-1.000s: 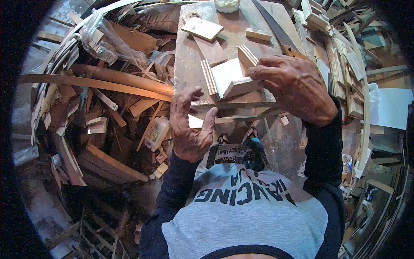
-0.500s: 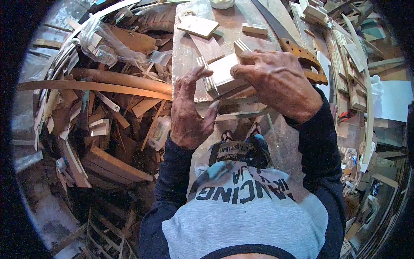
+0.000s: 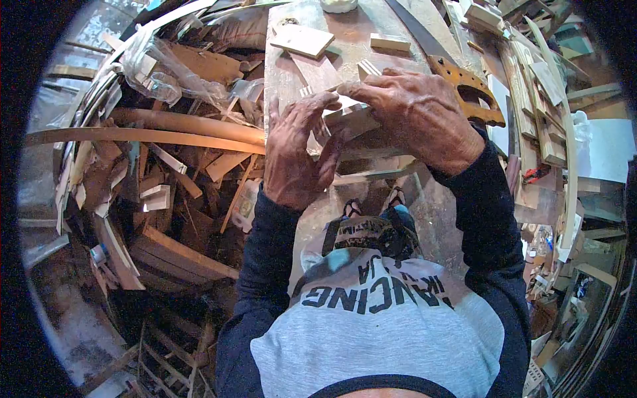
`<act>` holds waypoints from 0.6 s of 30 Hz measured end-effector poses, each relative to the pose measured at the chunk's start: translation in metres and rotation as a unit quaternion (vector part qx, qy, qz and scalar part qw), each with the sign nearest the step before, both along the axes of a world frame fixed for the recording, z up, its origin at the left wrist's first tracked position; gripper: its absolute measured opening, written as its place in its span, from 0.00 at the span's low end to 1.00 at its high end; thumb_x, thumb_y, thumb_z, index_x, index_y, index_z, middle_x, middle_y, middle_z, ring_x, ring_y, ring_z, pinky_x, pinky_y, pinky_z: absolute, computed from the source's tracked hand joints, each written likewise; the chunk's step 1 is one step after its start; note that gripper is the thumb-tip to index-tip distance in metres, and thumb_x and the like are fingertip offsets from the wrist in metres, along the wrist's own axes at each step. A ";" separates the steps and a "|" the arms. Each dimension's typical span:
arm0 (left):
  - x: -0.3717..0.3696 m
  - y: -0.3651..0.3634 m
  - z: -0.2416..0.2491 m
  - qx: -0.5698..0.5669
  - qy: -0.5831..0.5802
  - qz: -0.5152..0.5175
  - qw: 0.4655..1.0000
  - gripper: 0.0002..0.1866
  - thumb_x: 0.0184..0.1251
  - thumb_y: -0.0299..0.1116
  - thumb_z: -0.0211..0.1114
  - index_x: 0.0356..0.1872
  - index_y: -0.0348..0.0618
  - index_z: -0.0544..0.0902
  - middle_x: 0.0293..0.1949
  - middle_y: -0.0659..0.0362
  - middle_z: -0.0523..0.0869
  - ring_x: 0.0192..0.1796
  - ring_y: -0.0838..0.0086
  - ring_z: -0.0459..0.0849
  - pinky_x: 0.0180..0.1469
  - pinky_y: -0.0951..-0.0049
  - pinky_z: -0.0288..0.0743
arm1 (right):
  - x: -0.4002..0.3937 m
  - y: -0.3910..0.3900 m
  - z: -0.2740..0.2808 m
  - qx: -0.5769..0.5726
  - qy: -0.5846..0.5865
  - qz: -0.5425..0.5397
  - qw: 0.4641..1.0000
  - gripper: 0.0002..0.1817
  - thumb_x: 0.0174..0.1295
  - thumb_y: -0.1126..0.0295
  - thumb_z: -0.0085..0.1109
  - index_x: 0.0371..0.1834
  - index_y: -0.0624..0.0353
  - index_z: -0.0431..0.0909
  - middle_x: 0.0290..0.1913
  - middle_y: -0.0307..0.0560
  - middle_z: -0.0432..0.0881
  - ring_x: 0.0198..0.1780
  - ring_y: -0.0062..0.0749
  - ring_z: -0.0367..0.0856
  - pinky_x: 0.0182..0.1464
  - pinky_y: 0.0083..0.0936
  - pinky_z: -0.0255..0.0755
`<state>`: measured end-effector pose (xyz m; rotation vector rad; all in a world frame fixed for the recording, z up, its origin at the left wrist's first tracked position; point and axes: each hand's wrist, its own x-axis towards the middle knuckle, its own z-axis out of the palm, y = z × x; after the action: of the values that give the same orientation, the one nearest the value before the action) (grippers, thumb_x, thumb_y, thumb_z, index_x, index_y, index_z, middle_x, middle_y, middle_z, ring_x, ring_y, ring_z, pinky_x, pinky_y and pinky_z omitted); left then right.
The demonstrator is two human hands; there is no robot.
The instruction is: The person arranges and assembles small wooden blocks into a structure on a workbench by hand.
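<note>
Both hands are on a small pale wooden assembly with upright side pieces, over the near part of the workbench. My left hand wraps its left side, fingers curled over the top edge and thumb at the near side. From the right, my right hand grips the other side, its fingertips at the top. The fingers cover much of the piece. Beyond it lie a flat light board on a longer strip and a small block. A handsaw with a yellow-brown handle rests right of my right hand.
A heap of wood scraps and clear plastic fills the left side. Long boards are stacked at the right, with a red tool beside them. A pale round object stands at the bench's far end.
My left hand has moved up and its fingers have closed over the assembly's left side. The assembly now appears tilted, with its near face showing more. My right hand has shifted slightly left and up.
</note>
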<state>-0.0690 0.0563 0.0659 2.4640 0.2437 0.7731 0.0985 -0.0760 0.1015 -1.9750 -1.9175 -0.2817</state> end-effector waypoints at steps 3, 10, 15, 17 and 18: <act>0.010 0.003 -0.005 0.061 -0.012 -0.001 0.998 0.17 0.56 0.26 0.69 0.49 0.49 0.83 0.46 0.60 0.88 0.53 0.60 0.84 0.73 0.37 0.51 | 0.002 -0.003 0.000 0.013 0.028 0.004 1.000 0.27 0.53 0.65 0.68 0.59 0.49 0.77 0.46 0.41 0.85 0.51 0.39 0.83 0.52 0.33 0.78; 0.014 0.002 -0.002 0.059 -0.020 0.012 0.998 0.11 0.57 0.28 0.71 0.43 0.46 0.85 0.43 0.57 0.89 0.50 0.59 0.85 0.71 0.37 0.53 | 0.019 -0.050 -0.023 0.161 0.258 -0.090 0.948 0.22 0.62 0.72 0.62 0.61 0.57 0.77 0.54 0.50 0.84 0.56 0.40 0.82 0.60 0.33 0.75; 0.017 0.003 -0.003 0.024 -0.030 0.011 0.999 0.10 0.58 0.28 0.72 0.41 0.43 0.86 0.41 0.56 0.89 0.48 0.58 0.87 0.71 0.41 0.56 | 0.006 -0.063 -0.058 0.184 0.356 -0.179 0.899 0.18 0.67 0.76 0.57 0.60 0.59 0.78 0.52 0.47 0.84 0.54 0.32 0.83 0.56 0.29 0.76; 0.017 -0.004 0.003 0.023 -0.018 0.031 0.999 0.09 0.58 0.26 0.72 0.40 0.42 0.86 0.39 0.56 0.90 0.46 0.60 0.88 0.71 0.43 0.56 | 0.004 -0.062 -0.075 0.198 0.344 -0.183 0.899 0.19 0.63 0.76 0.58 0.58 0.59 0.78 0.53 0.51 0.84 0.55 0.39 0.83 0.57 0.32 0.76; 0.016 -0.005 0.003 0.016 -0.021 0.035 0.999 0.09 0.58 0.25 0.72 0.40 0.41 0.86 0.38 0.56 0.90 0.46 0.61 0.88 0.72 0.44 0.56 | 0.002 -0.060 -0.082 0.216 0.343 -0.185 0.895 0.19 0.61 0.76 0.58 0.57 0.60 0.79 0.53 0.53 0.83 0.55 0.44 0.82 0.58 0.35 0.76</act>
<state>-0.0527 0.0515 0.0685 2.4776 0.3070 0.8629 0.1007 -0.1357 0.0196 -1.7830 -0.9396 -0.0726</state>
